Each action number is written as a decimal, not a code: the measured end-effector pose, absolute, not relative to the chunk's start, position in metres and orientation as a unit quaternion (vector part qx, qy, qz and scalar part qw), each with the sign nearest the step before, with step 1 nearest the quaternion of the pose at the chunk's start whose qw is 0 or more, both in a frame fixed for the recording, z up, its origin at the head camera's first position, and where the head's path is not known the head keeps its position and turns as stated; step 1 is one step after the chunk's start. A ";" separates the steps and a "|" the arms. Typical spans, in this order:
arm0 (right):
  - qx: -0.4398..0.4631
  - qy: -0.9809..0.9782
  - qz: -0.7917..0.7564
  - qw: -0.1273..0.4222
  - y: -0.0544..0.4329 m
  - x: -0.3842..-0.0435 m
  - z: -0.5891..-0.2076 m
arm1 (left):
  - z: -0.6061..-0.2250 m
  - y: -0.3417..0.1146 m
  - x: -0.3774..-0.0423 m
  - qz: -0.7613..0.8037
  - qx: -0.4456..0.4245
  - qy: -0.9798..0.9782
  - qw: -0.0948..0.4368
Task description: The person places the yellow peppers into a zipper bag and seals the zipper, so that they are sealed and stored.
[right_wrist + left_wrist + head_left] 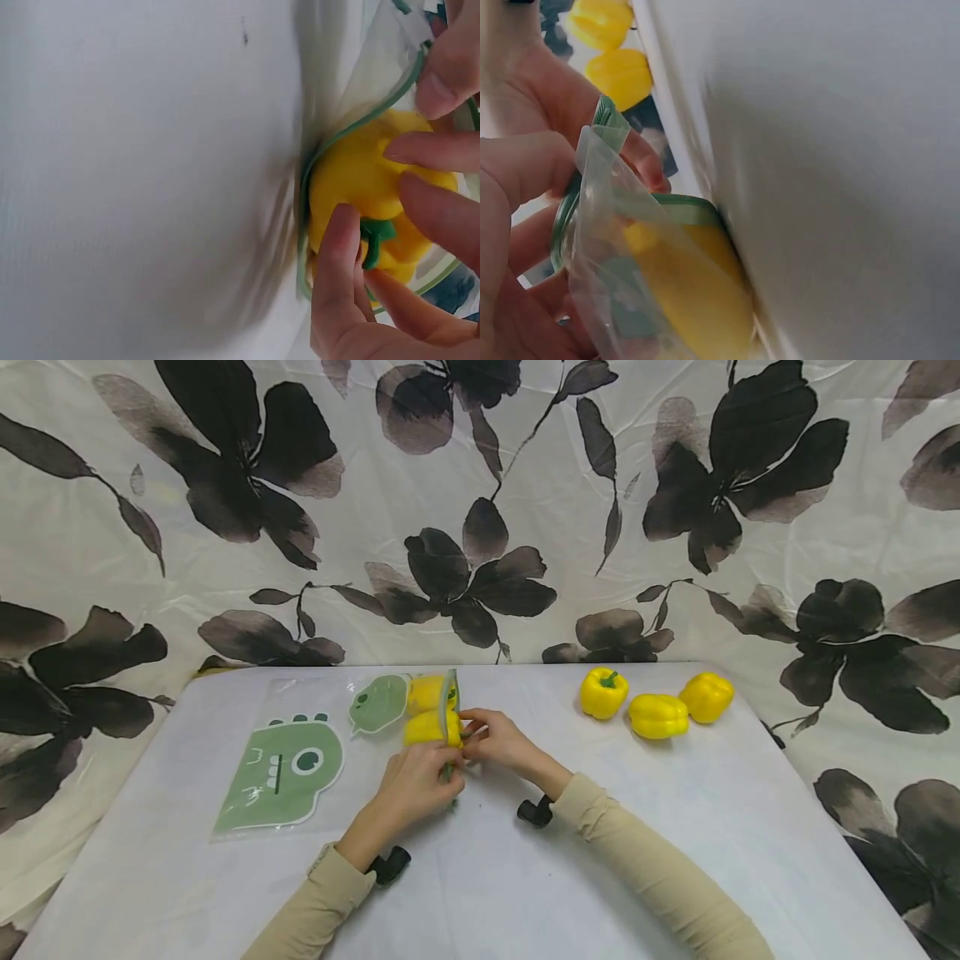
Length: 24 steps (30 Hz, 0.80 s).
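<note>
A clear zip bag (378, 703) with a green cartoon print lies on its side on the table, its green-edged mouth facing right. Inside show yellow bell peppers (426, 693), one behind the other. My left hand (420, 781) pinches the near edge of the bag's mouth between thumb and fingers. From the right, my right hand (498, 742) reaches to the mouth. Its fingers (337, 255) are spread round the green stem of a yellow bell pepper (360, 176) sitting in the opening. The bag's film partly veils the peppers in the left wrist view.
A flat clear bag with a green cartoon face (285, 768) lies at the left of the white table (525, 893). Three more yellow bell peppers (658, 717) stand grouped at the back right. A flower-printed cloth (525, 468) hangs behind the table.
</note>
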State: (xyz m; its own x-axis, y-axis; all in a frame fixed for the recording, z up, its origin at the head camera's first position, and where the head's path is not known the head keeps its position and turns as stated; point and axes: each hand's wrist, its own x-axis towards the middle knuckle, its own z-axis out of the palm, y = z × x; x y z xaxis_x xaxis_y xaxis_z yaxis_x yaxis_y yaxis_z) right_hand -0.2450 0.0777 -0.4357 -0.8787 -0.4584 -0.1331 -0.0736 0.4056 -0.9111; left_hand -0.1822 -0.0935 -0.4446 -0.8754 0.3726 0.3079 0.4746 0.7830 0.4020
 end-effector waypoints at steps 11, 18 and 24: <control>-0.175 0.751 -0.605 0.200 0.077 -0.236 -0.436 | -0.445 -0.092 -0.178 -0.175 -0.246 -0.943 0.139; -0.192 0.744 -0.602 0.219 0.080 -0.236 -0.437 | -0.443 -0.092 -0.178 -0.182 -0.234 -0.947 0.122; -0.193 0.763 -0.588 0.189 0.094 -0.236 -0.421 | -0.441 -0.091 -0.178 -0.196 -0.221 -0.949 0.111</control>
